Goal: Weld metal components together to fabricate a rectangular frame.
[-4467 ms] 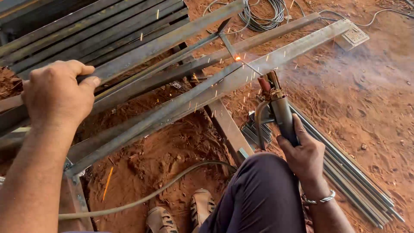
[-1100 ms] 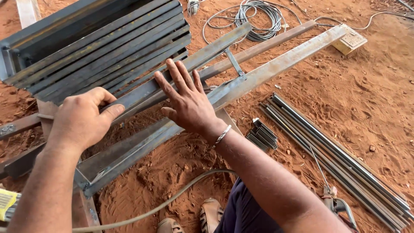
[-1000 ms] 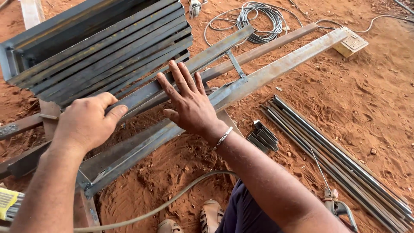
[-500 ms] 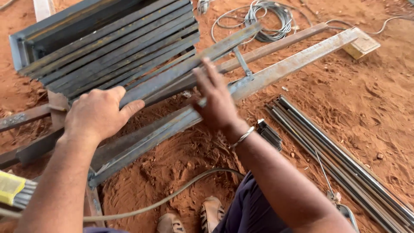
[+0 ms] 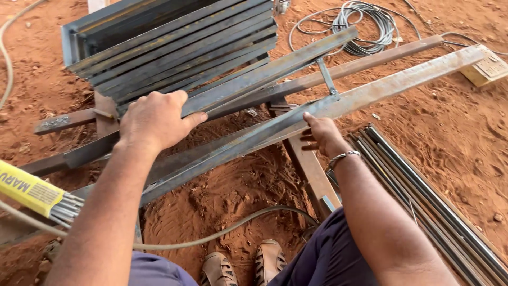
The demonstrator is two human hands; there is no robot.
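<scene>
My left hand (image 5: 156, 119) rests palm down on a long grey steel angle bar (image 5: 254, 74), fingers curled over its edge. My right hand (image 5: 323, 135), with a metal bracelet on the wrist, grips the near long steel bar (image 5: 381, 87) from below, thumb on its edge. A short thin steel rod (image 5: 327, 78) joins the two long bars crosswise. Both bars run diagonally over the red soil.
A stack of dark steel bars (image 5: 169, 45) lies behind my left hand. More steel rods (image 5: 428, 196) lie on the ground at right. A coil of cable (image 5: 360, 24) is at the top, a yellow pack of welding rods (image 5: 32, 190) at left, a hose (image 5: 222, 230) near my shoes.
My right hand has dropped the welding holder, reached over to the frame, then slid down from the upper bar to grip the near bar. My left hand stayed on the upper bar.
</scene>
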